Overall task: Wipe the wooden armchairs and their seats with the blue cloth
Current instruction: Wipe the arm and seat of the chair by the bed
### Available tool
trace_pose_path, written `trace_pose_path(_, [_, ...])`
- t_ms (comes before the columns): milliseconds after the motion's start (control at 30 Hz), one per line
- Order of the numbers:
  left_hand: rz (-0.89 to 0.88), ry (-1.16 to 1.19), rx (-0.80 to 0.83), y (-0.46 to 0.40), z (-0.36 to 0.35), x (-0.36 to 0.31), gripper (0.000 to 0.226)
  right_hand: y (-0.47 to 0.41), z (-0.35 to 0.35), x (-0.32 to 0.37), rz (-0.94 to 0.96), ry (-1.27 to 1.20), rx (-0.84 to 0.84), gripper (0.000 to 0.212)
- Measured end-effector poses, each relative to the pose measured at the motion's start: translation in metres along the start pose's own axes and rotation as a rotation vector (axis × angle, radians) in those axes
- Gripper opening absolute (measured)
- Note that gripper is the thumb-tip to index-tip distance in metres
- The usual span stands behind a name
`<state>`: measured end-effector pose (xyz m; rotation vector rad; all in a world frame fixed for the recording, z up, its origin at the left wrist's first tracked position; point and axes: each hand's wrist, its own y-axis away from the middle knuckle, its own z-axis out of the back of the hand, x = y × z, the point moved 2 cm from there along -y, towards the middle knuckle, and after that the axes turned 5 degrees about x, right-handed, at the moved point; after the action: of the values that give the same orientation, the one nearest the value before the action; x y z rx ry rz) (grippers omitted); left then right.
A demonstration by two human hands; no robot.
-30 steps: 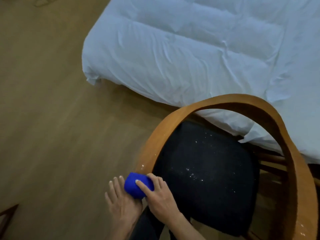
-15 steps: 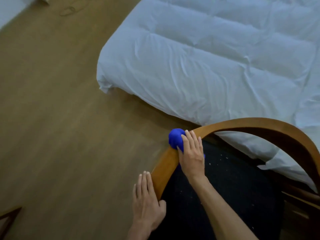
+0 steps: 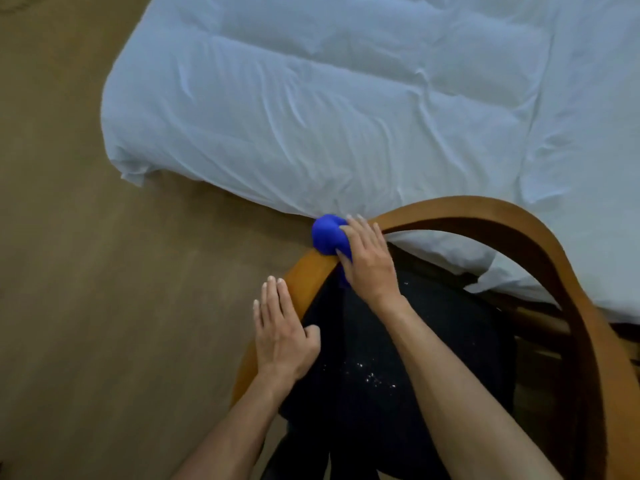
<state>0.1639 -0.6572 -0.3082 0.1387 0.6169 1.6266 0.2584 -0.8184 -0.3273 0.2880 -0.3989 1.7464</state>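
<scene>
The right hand (image 3: 369, 259) reaches forward with its fingers curled over the bunched blue cloth (image 3: 327, 234), pressing it on the curved wooden rail of the armchair (image 3: 485, 213) at its far left bend. The left hand (image 3: 282, 332) lies flat, fingers straight, on the rail's near left stretch beside the dark seat (image 3: 398, 358). The white bed (image 3: 346, 109) touches the rail's far edge; open floor (image 3: 104, 289) lies left.

Both forearms are bare, with no sleeves, watch or rings showing; the left hand (image 3: 282, 336) and right hand (image 3: 369, 261) have short pale fingernails.
</scene>
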Motion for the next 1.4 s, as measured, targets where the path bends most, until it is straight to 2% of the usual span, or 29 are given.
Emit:
trace_pose_path(67, [-0.018,-0.044,0.016,-0.007,0.000,-0.008,0.094,-0.020,0.012,-0.027,-0.228,0.024,-0.067,0.038])
trace_pose_path(133, [-0.052,-0.098,0.019,-0.017,-0.001,-0.012,0.094,-0.026,0.014,-0.029,-0.298,0.096,-0.105,0.036])
trace_pose_path(200, [-0.083,-0.126,-0.004,-0.029,-0.002,-0.020,0.095,-0.021,0.008,-0.020,-0.246,0.101,-0.126,0.036])
trace_pose_path(300, [-0.178,-0.192,-0.014,-0.049,-0.002,-0.040,0.095,-0.007,0.013,-0.030,-0.056,0.116,-0.075,0.031])
trace_pose_path(467, [-0.258,-0.258,0.048,-0.082,0.003,-0.086,0.093,0.009,0.076,-0.107,-0.143,0.037,-0.178,0.037])
trace_pose_path(600, [-0.341,-0.259,0.067,-0.094,0.003,-0.125,0.090,0.043,0.115,-0.149,-0.399,-0.114,-0.375,0.030])
trace_pose_path(733, [-0.438,-0.218,0.064,-0.104,0.001,-0.165,0.091,0.078,0.130,-0.181,-0.686,-0.275,-0.414,0.023])
trace_pose_path(833, [-0.477,-0.172,0.034,-0.104,-0.002,-0.202,0.091,0.096,0.146,-0.212,-0.932,-0.326,-0.367,0.014])
trace_pose_path(967, [-0.467,-0.180,-0.034,-0.099,-0.009,-0.239,0.093,0.127,0.162,-0.246,-1.074,-0.180,-0.128,0.029])
trace_pose_path(1033, [-0.496,-0.191,-0.069,-0.095,-0.014,-0.254,0.094,0.153,0.162,-0.251,-1.088,-0.106,-0.061,0.039])
trace_pose_path(1167, [-0.535,-0.275,-0.105,-0.090,-0.022,-0.285,0.096,0.217,0.160,-0.237,-1.048,-0.041,-0.155,0.063])
trace_pose_path(1300, [-0.647,-0.403,-0.107,-0.080,-0.028,-0.316,0.089,0.295,0.160,-0.211,-1.181,0.025,-0.212,0.057])
trace_pose_path(1400, [-0.625,-0.473,-0.139,-0.073,-0.037,-0.332,0.090,0.323,0.153,-0.191,-1.256,0.108,-0.288,0.047])
